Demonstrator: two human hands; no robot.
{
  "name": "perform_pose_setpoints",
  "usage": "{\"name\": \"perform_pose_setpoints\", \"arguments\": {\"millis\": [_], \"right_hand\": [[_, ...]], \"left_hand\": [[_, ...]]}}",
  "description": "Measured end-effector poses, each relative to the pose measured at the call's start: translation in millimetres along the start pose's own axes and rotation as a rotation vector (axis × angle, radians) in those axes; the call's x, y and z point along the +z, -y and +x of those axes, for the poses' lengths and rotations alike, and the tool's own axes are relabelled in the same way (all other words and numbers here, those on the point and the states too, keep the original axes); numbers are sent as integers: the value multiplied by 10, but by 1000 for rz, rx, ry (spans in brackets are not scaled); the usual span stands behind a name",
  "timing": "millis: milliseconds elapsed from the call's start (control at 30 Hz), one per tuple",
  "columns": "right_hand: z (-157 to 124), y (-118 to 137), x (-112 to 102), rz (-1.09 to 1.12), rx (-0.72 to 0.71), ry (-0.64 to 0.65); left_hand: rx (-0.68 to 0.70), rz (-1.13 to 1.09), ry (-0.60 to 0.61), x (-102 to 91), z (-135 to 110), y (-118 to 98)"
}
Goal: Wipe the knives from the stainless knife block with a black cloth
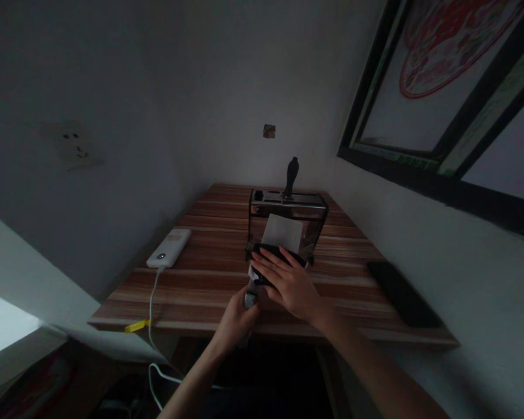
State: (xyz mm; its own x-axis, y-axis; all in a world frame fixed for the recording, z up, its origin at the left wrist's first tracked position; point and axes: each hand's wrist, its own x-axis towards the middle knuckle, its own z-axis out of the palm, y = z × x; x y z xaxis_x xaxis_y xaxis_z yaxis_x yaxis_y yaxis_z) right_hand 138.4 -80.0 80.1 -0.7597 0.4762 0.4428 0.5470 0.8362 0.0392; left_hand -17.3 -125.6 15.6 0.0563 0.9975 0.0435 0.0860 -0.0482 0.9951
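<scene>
My left hand (238, 317) is closed around a small grey piece (250, 299) near the table's front edge; its kind is unclear in the dim light. My right hand (290, 285) lies over a black, rounded object (262, 278), fingers stretched across its top and thumb at the near side. A whitish scrap (252, 272) shows at that object's left end, just above my left hand. Directly behind stands a holder with a metal top and see-through sides (288, 201). A black handle (292, 174) rises from its top, and a white sheet (283, 233) leans at its front.
On the striped wooden table (213, 233), a white power bank (170, 247) sits at left, its white cable (152, 308) running over the front edge by a yellow tag (137, 326). A flat black slab (402, 294) lies at right. Walls enclose the back and sides.
</scene>
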Motion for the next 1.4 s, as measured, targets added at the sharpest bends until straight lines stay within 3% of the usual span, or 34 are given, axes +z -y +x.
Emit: {"name": "perform_pose_setpoints", "arguments": {"millis": [300, 733, 1100, 1400], "right_hand": [[169, -235, -97, -35, 26, -65], [382, -608, -262, -119, 91, -123], [318, -455, -232, -147, 102, -97], [91, -2, -12, -63, 68, -43]], "left_hand": [[-64, -9, 15, 5, 0, 23], [-43, -25, 46, -4, -25, -25], [-36, 15, 26, -6, -8, 8], [-40, -38, -29, 5, -1, -23]]}}
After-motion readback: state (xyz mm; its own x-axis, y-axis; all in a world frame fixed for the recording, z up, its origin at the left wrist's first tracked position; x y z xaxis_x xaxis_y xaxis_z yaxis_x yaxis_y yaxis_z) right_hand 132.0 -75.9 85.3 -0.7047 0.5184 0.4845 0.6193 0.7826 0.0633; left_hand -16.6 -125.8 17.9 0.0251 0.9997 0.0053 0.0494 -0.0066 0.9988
